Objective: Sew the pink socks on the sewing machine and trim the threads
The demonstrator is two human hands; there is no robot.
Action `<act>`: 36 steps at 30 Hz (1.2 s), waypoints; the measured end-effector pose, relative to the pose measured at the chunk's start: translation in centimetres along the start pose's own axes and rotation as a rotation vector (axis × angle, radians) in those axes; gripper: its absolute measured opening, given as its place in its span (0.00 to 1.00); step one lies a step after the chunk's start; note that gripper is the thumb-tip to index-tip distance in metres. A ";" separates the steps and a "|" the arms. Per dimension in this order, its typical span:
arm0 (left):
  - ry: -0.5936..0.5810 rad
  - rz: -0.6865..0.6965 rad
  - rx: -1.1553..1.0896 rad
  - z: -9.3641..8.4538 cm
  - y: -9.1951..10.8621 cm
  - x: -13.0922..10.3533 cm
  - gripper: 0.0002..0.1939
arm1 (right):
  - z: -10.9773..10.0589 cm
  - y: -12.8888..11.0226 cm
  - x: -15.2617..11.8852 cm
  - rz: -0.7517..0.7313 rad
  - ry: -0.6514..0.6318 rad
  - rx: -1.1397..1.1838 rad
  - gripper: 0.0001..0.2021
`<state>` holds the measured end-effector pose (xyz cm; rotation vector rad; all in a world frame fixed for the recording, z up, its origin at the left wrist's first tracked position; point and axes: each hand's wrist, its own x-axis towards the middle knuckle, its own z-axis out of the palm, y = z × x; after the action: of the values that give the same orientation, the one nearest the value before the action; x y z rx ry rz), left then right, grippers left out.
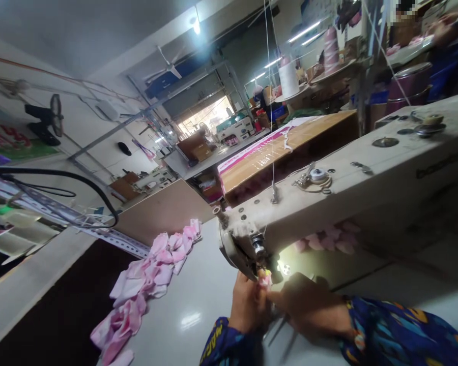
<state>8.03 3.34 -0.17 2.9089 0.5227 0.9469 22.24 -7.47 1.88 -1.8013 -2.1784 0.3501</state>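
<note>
Under the head of a sewing machine (290,203), a small piece of pink fabric (265,279) lies by the needle, lit by the machine's lamp. My left hand (248,302) has its fingers closed on the fabric's left side. From the right, my right hand (309,305) reaches in, its fingertips pressed together at the same piece. The fabric is mostly hidden behind my fingers and the presser area. A long heap of pink fabric pieces (156,269) lies to the left of my hands. More pink pieces (330,239) sit behind the machine arm.
Behind the machine stands a cardboard box (290,147). Thread cones (289,79) stand on a rack above, with thread running down to the machine. A black cable (72,175) loops at left beside a perforated metal rail (118,241). A co-worker's arm (452,28) shows at upper right.
</note>
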 end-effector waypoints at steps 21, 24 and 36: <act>0.116 0.118 0.128 0.2 0.8 0.2 0.10 | -1.5 2.3 0.7 0.250 0.174 -0.120 0.11; 0.125 0.129 0.150 0.2 0.9 0.2 0.11 | -1.4 2.6 0.8 0.213 0.170 -0.098 0.10; 0.118 0.110 0.001 0.7 0.5 0.1 0.12 | -1.2 2.8 0.9 0.266 0.193 -0.130 0.13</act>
<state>8.64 2.94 -0.65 2.9219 0.3720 1.1374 25.10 -6.02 1.99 -2.1061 -1.8737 0.0859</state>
